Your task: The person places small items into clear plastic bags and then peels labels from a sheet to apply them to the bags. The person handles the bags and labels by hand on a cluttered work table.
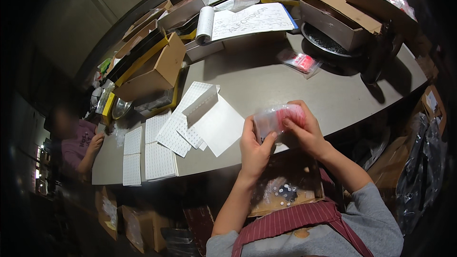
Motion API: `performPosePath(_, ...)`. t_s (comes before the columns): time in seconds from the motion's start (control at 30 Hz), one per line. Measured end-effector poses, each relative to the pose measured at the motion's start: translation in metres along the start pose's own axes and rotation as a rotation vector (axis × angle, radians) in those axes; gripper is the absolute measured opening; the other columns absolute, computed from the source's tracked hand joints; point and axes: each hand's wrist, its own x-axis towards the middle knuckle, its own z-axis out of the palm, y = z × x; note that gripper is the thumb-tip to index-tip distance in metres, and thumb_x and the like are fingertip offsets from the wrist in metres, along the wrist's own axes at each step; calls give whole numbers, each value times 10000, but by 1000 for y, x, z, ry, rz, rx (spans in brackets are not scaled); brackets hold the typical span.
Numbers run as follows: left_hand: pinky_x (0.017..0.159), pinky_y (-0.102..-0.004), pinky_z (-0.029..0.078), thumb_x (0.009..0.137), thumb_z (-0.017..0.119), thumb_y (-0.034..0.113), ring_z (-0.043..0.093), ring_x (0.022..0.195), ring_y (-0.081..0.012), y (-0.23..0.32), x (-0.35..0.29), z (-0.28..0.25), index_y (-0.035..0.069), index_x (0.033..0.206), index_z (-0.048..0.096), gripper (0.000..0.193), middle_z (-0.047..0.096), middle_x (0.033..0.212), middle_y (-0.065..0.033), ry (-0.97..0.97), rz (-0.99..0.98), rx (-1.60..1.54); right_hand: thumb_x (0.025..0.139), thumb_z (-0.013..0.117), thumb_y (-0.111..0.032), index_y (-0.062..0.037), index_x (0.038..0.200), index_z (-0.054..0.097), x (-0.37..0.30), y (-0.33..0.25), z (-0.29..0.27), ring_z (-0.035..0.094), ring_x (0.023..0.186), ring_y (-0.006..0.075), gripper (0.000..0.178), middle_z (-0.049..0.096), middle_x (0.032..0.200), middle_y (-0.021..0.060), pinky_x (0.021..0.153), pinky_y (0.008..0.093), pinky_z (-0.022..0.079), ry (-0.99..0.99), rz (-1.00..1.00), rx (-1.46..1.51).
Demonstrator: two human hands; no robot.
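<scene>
A clear plastic bag (268, 120) with pink-red contents at its right end is held between both hands above the table's front edge. My left hand (256, 145) is closed on the left end of the bag, its thumb on the near side. The right end is gripped by my right hand (305, 131), whose thumb presses on the pink part. What the pink contents are, I cannot make out. Below the hands, an open cardboard box (261, 205) at my lap holds several small white and dark round pieces.
White sheets of small labels (162, 159) and a folded white paper (221, 128) lie left of my hands. Another bag with red contents (301, 61) lies farther back, near a round black dish (328, 43). Cardboard boxes (154, 74) line the back. A co-worker (78, 143) sits at the left.
</scene>
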Motion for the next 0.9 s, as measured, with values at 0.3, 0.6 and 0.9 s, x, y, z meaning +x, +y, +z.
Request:
performPosePath(0.3,828,-245,506,902,652,-37,624,942,-112,8,-8,-7,-82,1231,550,347,668,1036,-90,20,19,49,910,753,-174,-28,1174,551,8,-6,-7,602,914,89,363,627,1016,25,801,245,500,-150,200,-25)
performPosePath(0.6,840,-231,495,1019,567,80,629,955,-100,1,1,-23,-81,1313,589,337,710,1059,-56,165,2,201,864,763,-136,3,1041,654,12,-11,1,678,772,222,250,682,862,148,713,305,526,-3,-186,-435)
performPosePath(0.9,1062,-363,422,1082,278,526,590,1183,-246,38,8,19,-92,1365,492,713,613,1312,-212,-135,-163,-642,729,676,-86,-8,1104,643,12,-27,31,683,886,392,385,684,982,196,771,397,551,-200,-546,-428)
